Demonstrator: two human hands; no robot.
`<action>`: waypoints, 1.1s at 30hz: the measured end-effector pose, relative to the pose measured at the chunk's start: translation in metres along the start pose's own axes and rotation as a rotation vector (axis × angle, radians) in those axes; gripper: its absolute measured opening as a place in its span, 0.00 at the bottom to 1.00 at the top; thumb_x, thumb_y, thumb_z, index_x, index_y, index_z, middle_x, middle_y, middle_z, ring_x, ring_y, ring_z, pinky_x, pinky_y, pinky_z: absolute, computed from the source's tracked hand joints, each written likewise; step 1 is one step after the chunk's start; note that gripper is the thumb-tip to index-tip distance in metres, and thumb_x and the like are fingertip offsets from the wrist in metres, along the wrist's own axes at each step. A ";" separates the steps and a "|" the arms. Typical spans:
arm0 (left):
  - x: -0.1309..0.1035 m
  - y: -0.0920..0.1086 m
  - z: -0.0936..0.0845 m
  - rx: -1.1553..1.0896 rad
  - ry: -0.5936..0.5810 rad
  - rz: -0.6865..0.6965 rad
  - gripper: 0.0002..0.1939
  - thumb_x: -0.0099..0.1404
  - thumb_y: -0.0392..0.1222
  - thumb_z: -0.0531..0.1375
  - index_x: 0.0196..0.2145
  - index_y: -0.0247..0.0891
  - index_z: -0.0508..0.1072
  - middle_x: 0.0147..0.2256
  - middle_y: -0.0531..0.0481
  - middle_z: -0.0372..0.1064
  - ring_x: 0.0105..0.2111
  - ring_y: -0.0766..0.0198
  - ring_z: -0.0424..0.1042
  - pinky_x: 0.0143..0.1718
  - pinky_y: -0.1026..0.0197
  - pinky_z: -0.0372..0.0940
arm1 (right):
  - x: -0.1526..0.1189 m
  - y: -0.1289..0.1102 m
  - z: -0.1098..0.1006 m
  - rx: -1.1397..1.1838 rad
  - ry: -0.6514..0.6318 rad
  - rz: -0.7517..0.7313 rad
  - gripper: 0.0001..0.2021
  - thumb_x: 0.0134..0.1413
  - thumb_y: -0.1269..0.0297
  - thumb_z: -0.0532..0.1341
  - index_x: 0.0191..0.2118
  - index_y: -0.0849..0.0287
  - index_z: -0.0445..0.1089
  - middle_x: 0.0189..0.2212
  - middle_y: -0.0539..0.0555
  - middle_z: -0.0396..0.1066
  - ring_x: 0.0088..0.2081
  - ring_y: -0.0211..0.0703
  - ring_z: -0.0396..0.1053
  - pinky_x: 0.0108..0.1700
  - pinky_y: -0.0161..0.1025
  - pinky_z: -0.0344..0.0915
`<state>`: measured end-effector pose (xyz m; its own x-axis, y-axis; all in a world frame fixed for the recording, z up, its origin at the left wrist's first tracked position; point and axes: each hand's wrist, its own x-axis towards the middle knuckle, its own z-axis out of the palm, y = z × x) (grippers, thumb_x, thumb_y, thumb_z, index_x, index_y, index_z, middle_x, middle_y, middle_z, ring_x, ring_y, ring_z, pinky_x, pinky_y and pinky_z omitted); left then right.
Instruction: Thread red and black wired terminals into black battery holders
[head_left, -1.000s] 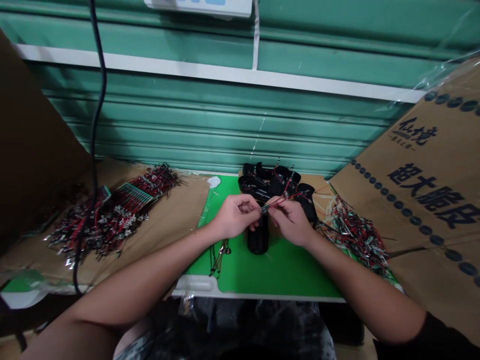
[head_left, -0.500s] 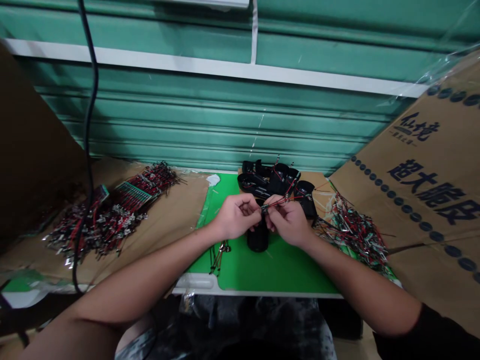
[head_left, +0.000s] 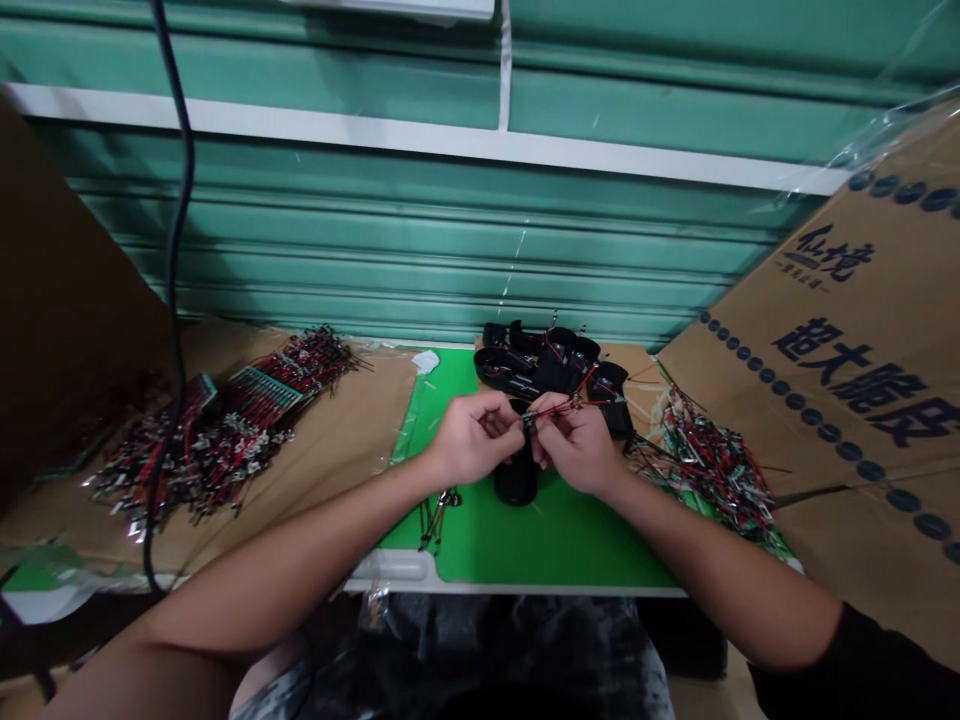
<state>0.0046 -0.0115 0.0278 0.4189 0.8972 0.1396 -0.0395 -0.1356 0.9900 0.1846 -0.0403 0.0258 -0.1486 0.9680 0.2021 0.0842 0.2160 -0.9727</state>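
Observation:
Both hands meet above a black cylindrical object (head_left: pixel 515 487) on the green board (head_left: pixel 555 545). My right hand (head_left: pixel 576 443) is pinched around a small wired part (head_left: pixel 555 409) with red and black wires, which stick out toward the right. My left hand (head_left: pixel 478 437) has its thumb and forefinger pressed together at the left end of that part; whatever lies between those fingertips is too small to make out. Behind the hands is a pile of black curved pieces (head_left: pixel 525 362), some with thin wires. A few loose wired parts (head_left: pixel 437 520) lie left of the cylinder.
Cardboard (head_left: pixel 352 430) at left bears a heap of red and black wired parts (head_left: pixel 217 450). Another wire heap (head_left: pixel 716 465) lies at right, beside a printed carton (head_left: pixel 862 370). A black cable (head_left: pixel 180 200) hangs at left, before a green ribbed wall (head_left: pixel 375 240).
The wires at my right hand have dipped slightly. Both hands stay nearly in place, fingertips still close together.

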 end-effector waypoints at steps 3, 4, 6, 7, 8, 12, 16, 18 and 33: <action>0.000 -0.001 0.001 0.017 0.005 0.019 0.13 0.58 0.46 0.70 0.26 0.39 0.70 0.21 0.53 0.69 0.19 0.68 0.69 0.22 0.67 0.63 | 0.000 0.001 0.001 0.027 0.014 0.007 0.04 0.56 0.63 0.64 0.35 0.55 0.69 0.17 0.44 0.68 0.16 0.37 0.64 0.18 0.34 0.63; -0.001 -0.001 0.000 0.028 0.004 0.028 0.13 0.58 0.46 0.69 0.26 0.39 0.70 0.21 0.53 0.69 0.19 0.68 0.69 0.22 0.67 0.63 | 0.000 0.001 0.001 0.027 0.017 0.010 0.04 0.55 0.64 0.64 0.34 0.55 0.69 0.17 0.44 0.68 0.16 0.37 0.64 0.18 0.34 0.63; -0.001 -0.001 0.000 0.074 0.022 0.069 0.12 0.59 0.45 0.68 0.25 0.38 0.70 0.21 0.53 0.69 0.20 0.69 0.68 0.22 0.68 0.62 | 0.000 0.002 0.002 0.020 0.020 0.012 0.03 0.55 0.64 0.64 0.33 0.55 0.69 0.17 0.45 0.68 0.15 0.36 0.64 0.18 0.33 0.63; -0.001 -0.001 -0.001 0.105 0.037 0.100 0.12 0.59 0.44 0.68 0.25 0.38 0.70 0.22 0.53 0.69 0.20 0.69 0.68 0.22 0.68 0.61 | 0.000 0.003 0.002 0.015 0.021 0.010 0.04 0.55 0.64 0.63 0.32 0.55 0.68 0.16 0.45 0.68 0.15 0.36 0.64 0.18 0.33 0.63; 0.000 -0.001 -0.001 0.132 0.049 0.131 0.12 0.59 0.43 0.69 0.25 0.37 0.71 0.22 0.53 0.69 0.20 0.70 0.67 0.22 0.68 0.61 | -0.001 0.003 0.002 0.011 0.021 0.009 0.04 0.55 0.64 0.63 0.31 0.55 0.68 0.16 0.45 0.68 0.15 0.36 0.65 0.17 0.33 0.63; 0.000 -0.003 -0.003 0.125 0.040 0.171 0.12 0.60 0.43 0.69 0.26 0.36 0.72 0.22 0.53 0.70 0.20 0.69 0.68 0.22 0.68 0.62 | -0.001 0.004 0.002 0.038 0.015 0.012 0.06 0.57 0.62 0.64 0.33 0.55 0.67 0.16 0.44 0.68 0.15 0.35 0.64 0.17 0.31 0.63; 0.002 -0.002 -0.002 0.042 0.078 0.155 0.12 0.60 0.45 0.70 0.28 0.36 0.73 0.22 0.52 0.72 0.20 0.69 0.70 0.22 0.68 0.65 | -0.001 0.002 -0.002 0.067 0.003 0.026 0.08 0.59 0.59 0.65 0.33 0.57 0.69 0.15 0.45 0.68 0.14 0.35 0.63 0.16 0.31 0.60; 0.004 -0.001 -0.003 -0.007 0.117 0.127 0.13 0.59 0.46 0.71 0.29 0.36 0.74 0.22 0.52 0.73 0.19 0.68 0.71 0.22 0.67 0.67 | 0.000 0.000 -0.004 0.069 0.008 0.016 0.08 0.58 0.60 0.65 0.32 0.57 0.69 0.16 0.45 0.67 0.14 0.35 0.63 0.16 0.31 0.59; 0.052 -0.014 -0.079 0.419 0.622 0.055 0.06 0.56 0.40 0.61 0.23 0.39 0.71 0.21 0.53 0.69 0.23 0.64 0.68 0.28 0.62 0.61 | 0.005 0.010 -0.015 0.003 0.057 0.012 0.03 0.52 0.67 0.64 0.30 0.59 0.74 0.20 0.49 0.72 0.17 0.36 0.67 0.19 0.32 0.64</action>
<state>-0.0446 0.0707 0.0229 -0.1684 0.9397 0.2976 0.3551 -0.2238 0.9076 0.1999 -0.0312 0.0183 -0.0914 0.9762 0.1967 0.0829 0.2043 -0.9754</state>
